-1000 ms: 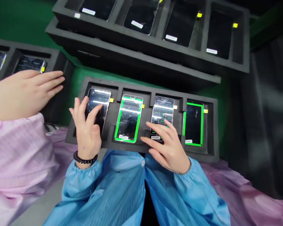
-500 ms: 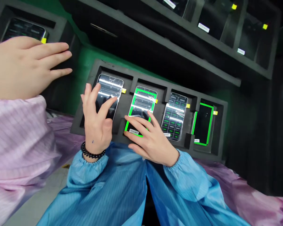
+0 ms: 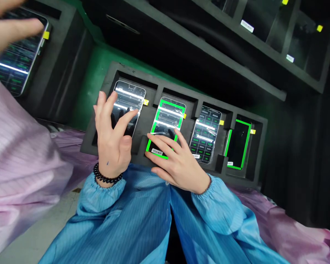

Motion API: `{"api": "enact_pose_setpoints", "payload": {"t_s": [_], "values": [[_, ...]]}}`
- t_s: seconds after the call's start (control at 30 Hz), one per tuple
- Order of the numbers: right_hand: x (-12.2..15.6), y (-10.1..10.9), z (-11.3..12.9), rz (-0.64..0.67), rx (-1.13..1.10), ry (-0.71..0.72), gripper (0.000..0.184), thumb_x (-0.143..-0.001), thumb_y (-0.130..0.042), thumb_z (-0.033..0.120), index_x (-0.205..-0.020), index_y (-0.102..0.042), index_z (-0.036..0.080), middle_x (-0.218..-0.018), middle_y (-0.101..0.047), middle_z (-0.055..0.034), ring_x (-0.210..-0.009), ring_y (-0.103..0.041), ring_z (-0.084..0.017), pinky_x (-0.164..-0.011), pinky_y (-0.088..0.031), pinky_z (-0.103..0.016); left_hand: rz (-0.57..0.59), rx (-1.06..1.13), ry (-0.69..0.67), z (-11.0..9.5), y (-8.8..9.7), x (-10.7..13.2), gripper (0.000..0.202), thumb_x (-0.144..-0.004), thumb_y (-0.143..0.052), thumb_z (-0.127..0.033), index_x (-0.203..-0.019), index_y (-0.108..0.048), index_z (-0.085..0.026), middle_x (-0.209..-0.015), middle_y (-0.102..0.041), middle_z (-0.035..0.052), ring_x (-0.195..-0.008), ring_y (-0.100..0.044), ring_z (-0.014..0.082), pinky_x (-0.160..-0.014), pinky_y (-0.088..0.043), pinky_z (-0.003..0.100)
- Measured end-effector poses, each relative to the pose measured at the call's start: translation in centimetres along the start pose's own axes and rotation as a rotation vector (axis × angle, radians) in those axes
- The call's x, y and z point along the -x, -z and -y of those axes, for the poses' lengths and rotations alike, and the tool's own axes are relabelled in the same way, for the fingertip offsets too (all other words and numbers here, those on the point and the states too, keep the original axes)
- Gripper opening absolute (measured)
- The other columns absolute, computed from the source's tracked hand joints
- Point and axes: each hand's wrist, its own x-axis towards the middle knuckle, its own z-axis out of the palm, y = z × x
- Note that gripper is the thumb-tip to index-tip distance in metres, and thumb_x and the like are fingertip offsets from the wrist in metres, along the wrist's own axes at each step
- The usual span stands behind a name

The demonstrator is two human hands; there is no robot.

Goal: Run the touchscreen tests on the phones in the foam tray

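A black foam tray [image 3: 139, 148] in front of me holds several smartphones in separate slots. Over the leftmost phone [image 3: 130, 91], dark-screened with bright reflections, my left hand [image 3: 114, 139] is spread, its index fingertip at the phone's right edge. My right hand [image 3: 178, 161] lies with fingers apart over the lower part of the second phone [image 3: 167, 117], whose screen has a green border. Right of it is a third phone [image 3: 205, 134] showing a grid of buttons. The rightmost phone [image 3: 238, 145] has a green border around a black screen. Neither hand grips anything.
At the left, a co-worker's hand [image 3: 13, 33] reaches over another phone [image 3: 13, 69] in its own foam tray [image 3: 60, 44]. A raised tray [image 3: 280, 69] with labelled slots stands at the upper right. Green surface [image 3: 99, 77] shows between the trays.
The co-worker's hand has moved up and left, uncovering more of the phone below it. My hands keep nearly the same poses; the view has shifted slightly.
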Motion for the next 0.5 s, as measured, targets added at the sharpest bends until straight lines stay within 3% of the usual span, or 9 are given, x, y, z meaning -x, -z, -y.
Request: {"api": "enact_pose_setpoints", "payload": {"t_s": [0.23,0.37,0.5], "values": [[0.9,1.2,-0.4,-0.103,-0.007,-0.034,0.037,-0.106,-0.040,0.037,-0.119,-0.069,0.018,-0.153,-0.053,-0.0150,-0.136,-0.052,-0.026,-0.127,-0.018,-0.059,-0.011,-0.014,-0.057,0.3,0.0,-0.1,0.067,-0.102,-0.006,-0.055,-0.141,-0.055,-0.031,-0.170,-0.019,-0.0081,-0.160,-0.012,0.0283,-0.132,-0.018,0.058],[0.5,0.5,-0.2,-0.066,0.001,-0.020,0.036,-0.106,-0.041,0.039,-0.119,-0.069,0.020,-0.155,-0.051,-0.0137,-0.137,-0.051,-0.026,-0.127,-0.019,-0.062,0.002,-0.038,0.000,0.1,0.0,0.0,0.070,-0.101,-0.002,-0.057,-0.140,-0.056,-0.034,-0.170,-0.019,-0.0098,-0.159,-0.013,0.0294,-0.131,-0.020,0.059],[0.0,-0.1,0.0,-0.002,0.024,0.002,0.031,-0.103,-0.050,0.038,-0.121,-0.067,0.021,-0.158,-0.047,-0.0130,-0.137,-0.051,-0.028,-0.125,-0.023,-0.064,-0.025,-0.021,-0.041,0.1,-0.1,0.0,0.072,-0.102,-0.004,-0.059,-0.138,-0.058,-0.027,-0.169,-0.022,-0.0061,-0.159,-0.014,0.0278,-0.132,-0.019,0.055]]}}
